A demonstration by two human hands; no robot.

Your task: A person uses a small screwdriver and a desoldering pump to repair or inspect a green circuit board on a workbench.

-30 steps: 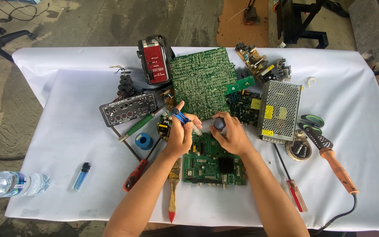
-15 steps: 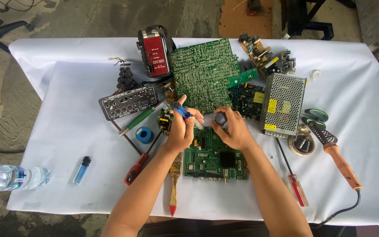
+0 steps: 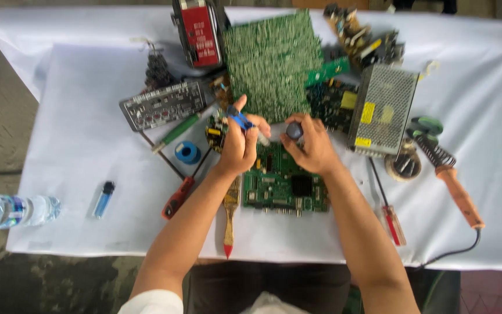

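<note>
My left hand (image 3: 240,146) is closed around a small blue-handled tool (image 3: 240,120) whose pale tip points right. My right hand (image 3: 311,145) pinches a dark round cap-like part (image 3: 294,131) between thumb and fingers. Both hands hover close together over the top edge of a small green circuit board (image 3: 283,186) lying in front of me. A large green circuit board (image 3: 272,64) lies just beyond the hands.
A white cloth (image 3: 76,151) covers the table. On it lie a red meter (image 3: 200,34), a perforated metal power supply (image 3: 383,109), a soldering iron (image 3: 451,177), red-handled screwdrivers (image 3: 176,199), a brush (image 3: 229,215), blue tape (image 3: 187,152), a lighter (image 3: 103,199) and a water bottle (image 3: 13,210).
The view has drawn closer to the table. Both hands stay over the small board, holding the same tool and dark part, with little shift between them.
</note>
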